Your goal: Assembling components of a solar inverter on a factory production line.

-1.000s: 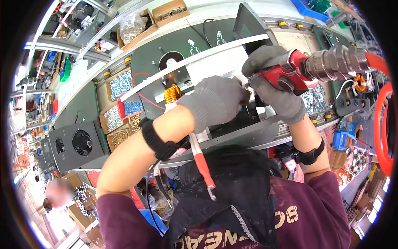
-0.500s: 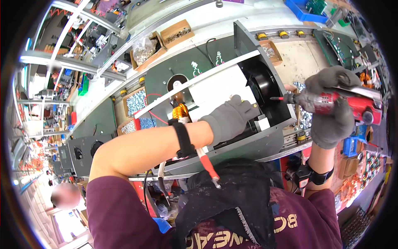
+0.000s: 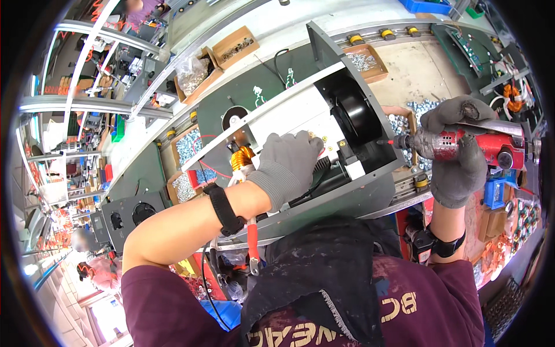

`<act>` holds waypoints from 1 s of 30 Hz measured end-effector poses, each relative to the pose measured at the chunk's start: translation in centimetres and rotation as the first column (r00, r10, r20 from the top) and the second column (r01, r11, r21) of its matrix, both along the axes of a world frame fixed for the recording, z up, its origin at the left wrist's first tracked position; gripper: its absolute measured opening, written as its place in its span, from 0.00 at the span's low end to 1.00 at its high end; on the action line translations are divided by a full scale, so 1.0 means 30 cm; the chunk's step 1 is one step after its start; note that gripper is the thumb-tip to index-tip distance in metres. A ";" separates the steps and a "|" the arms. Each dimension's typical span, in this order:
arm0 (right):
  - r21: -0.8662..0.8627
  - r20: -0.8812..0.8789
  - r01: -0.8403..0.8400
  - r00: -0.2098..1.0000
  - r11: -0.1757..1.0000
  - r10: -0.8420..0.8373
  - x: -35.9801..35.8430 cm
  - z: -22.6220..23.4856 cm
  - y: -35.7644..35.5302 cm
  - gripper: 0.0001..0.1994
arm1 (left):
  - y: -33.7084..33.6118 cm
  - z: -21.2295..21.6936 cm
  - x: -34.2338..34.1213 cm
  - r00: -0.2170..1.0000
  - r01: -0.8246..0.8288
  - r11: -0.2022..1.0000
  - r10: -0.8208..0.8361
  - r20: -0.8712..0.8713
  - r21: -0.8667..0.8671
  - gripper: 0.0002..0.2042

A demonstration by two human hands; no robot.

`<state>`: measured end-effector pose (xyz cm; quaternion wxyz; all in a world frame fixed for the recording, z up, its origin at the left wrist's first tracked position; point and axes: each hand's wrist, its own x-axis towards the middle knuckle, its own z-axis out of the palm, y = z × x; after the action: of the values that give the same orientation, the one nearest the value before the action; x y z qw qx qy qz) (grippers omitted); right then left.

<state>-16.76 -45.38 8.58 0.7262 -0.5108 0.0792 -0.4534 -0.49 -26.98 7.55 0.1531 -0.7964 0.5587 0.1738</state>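
In a grey glove, my left hand (image 3: 288,165) reaches into a dark metal housing (image 3: 341,188). Its fingers are bent close together over a white panel (image 3: 289,118); whatever they hold is hidden. Brass-coloured terminals (image 3: 325,139) show just beyond the fingertips, and a black round fan (image 3: 355,118) sits in the housing's right end. Under my left wrist lies a copper-wound coil (image 3: 241,157). My gloved right hand (image 3: 459,168) is closed around a red power screwdriver (image 3: 445,143). Its bit points left, near the housing's right wall.
Screw boxes (image 3: 370,62) and bins of metal fasteners (image 3: 399,121) flank the housing. Behind it stand cardboard boxes (image 3: 236,46). A thick red cable (image 3: 252,240) hangs over the front edge. On the right sits a green board (image 3: 457,49); a metal frame (image 3: 92,105) stands left.
My left hand has drawn back leftward from the terminals near the fan, across the white panel. The right hand keeps the screwdriver in nearly the same place. The view has shifted slightly.
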 end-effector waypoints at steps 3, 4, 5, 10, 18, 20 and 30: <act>0.013 0.059 -0.057 0.997 0.998 0.056 -0.008 -0.006 -0.013 0.21 | 0.007 -0.004 -0.009 1.000 0.021 0.999 -0.021 -0.001 -0.045 0.13; 0.000 0.052 -0.073 0.996 0.997 0.073 -0.010 -0.008 -0.017 0.21 | 0.010 -0.004 -0.012 0.998 0.059 0.997 -0.059 -0.004 -0.049 0.13; 0.018 0.049 -0.073 0.996 0.997 0.072 -0.011 -0.010 -0.021 0.21 | 0.013 -0.005 -0.015 0.996 0.088 0.995 -0.088 -0.013 -0.056 0.14; 0.059 0.008 -0.033 0.999 0.998 0.033 -0.007 -0.023 -0.029 0.21 | 0.000 -0.020 -0.031 1.000 -0.025 0.997 0.026 0.015 -0.074 0.12; 0.038 0.028 -0.143 0.989 0.989 0.142 -0.005 -0.046 -0.040 0.22 | -0.037 -0.012 -0.034 0.998 0.008 0.999 -0.005 0.061 -0.047 0.11; 0.013 0.011 -0.155 0.988 0.988 0.155 -0.001 -0.052 -0.046 0.22 | -0.040 -0.004 -0.033 0.999 -0.044 0.994 0.047 0.026 -0.103 0.10; 0.039 -0.006 -0.210 0.978 0.977 0.211 0.022 -0.074 -0.045 0.20 | -0.055 -0.048 -0.045 1.000 0.005 0.997 -0.006 -0.021 -0.074 0.19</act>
<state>-16.09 -46.72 6.37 0.7793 -0.5046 0.0371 -0.3697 -1.84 -28.63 6.13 0.1179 -0.7981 0.5686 0.1611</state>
